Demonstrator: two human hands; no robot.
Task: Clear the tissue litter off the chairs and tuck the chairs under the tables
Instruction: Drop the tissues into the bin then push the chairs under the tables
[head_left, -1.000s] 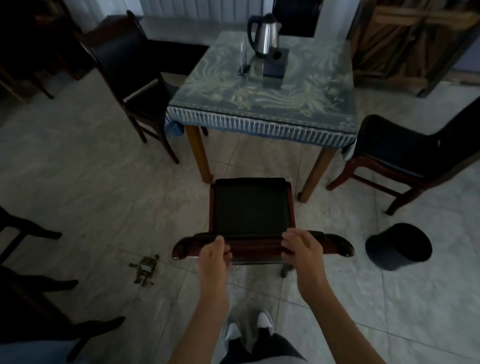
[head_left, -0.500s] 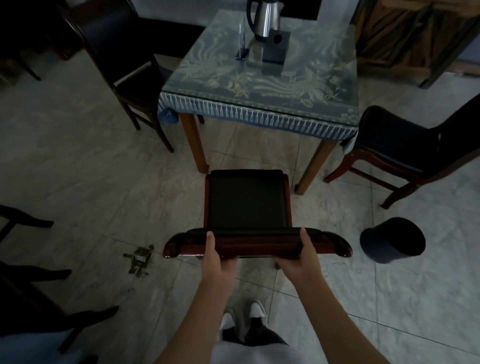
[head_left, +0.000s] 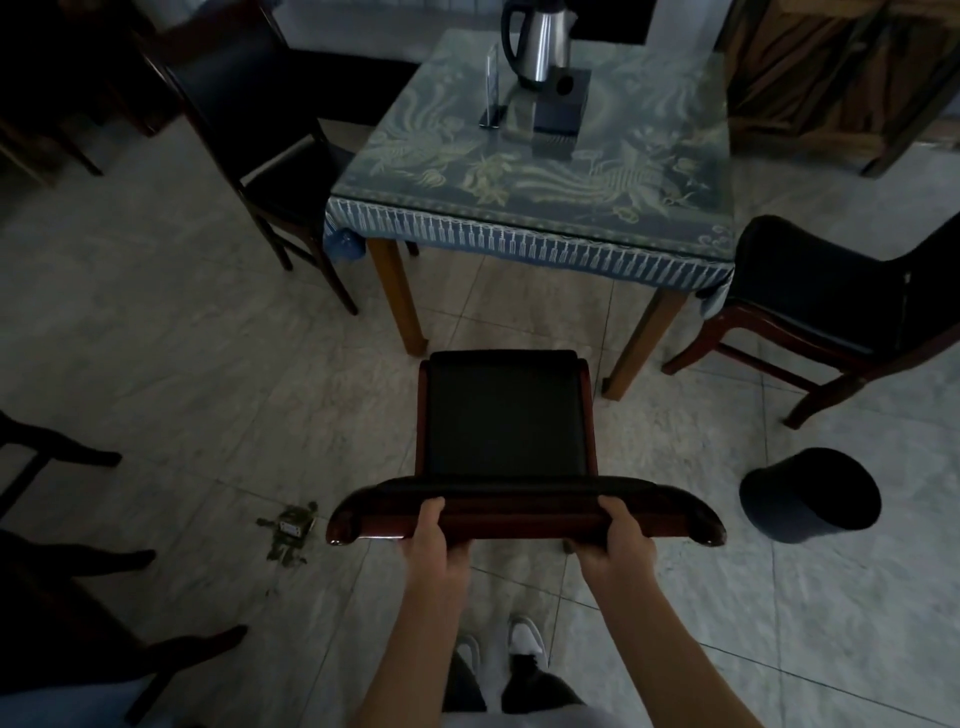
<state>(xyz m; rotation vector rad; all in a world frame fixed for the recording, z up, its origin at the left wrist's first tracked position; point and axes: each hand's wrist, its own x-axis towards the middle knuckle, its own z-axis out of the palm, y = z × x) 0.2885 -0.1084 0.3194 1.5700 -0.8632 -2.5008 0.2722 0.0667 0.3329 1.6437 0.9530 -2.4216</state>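
At nine o'clock, the left hand (head_left: 435, 540) grips the glossy dark-wood top rail of the black-seated chair (head_left: 504, 415), fingers curled under; at three, the right hand (head_left: 615, 540) likewise. The seat points to twelve, just short of the blue-clothed wooden table (head_left: 530, 208).

Open floor (head_left: 182, 364) lay between the chair (head_left: 504, 415) and the bench (head_left: 530, 208). The 2 front bench legs (head_left: 397, 296) flanked the gap ahead; a bin (head_left: 810, 499) stood right, debris (head_left: 291, 530) left.
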